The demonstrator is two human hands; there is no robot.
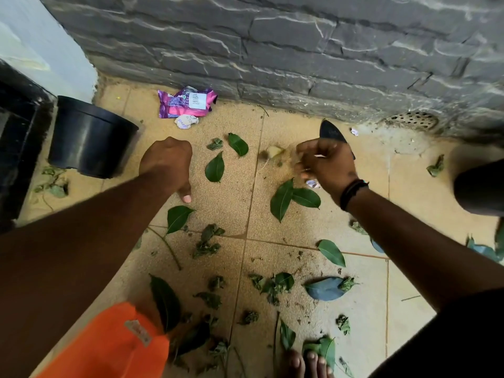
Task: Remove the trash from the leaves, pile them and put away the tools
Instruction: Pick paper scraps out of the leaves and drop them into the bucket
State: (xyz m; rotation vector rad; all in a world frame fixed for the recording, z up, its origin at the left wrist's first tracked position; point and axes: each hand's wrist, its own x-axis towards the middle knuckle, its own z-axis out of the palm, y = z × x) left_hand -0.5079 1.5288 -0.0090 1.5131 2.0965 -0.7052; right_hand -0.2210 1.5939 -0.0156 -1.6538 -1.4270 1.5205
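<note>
Green leaves such as one (215, 167) and another (282, 199) lie scattered over the tan floor tiles, along with dried clumps (207, 241). A purple wrapper (188, 102) and a crumpled paper ball (186, 121) sit by the stone wall. My left hand (166, 165) hovers over the tiles in a fist with the thumb pointing down, and nothing shows in it. My right hand (327, 165) is above a small paper scrap (313, 184); its fingers are blurred. A blurred yellowish bit (274, 151) is just left of it. A black trowel blade (331, 132) pokes out behind that hand.
A black plastic pot (90, 137) stands at the left near a dark ledge. A round floor drain (413, 120) sits at the wall's foot on the right. My bare toes (302, 362) and orange cloth (109, 345) are at the bottom edge.
</note>
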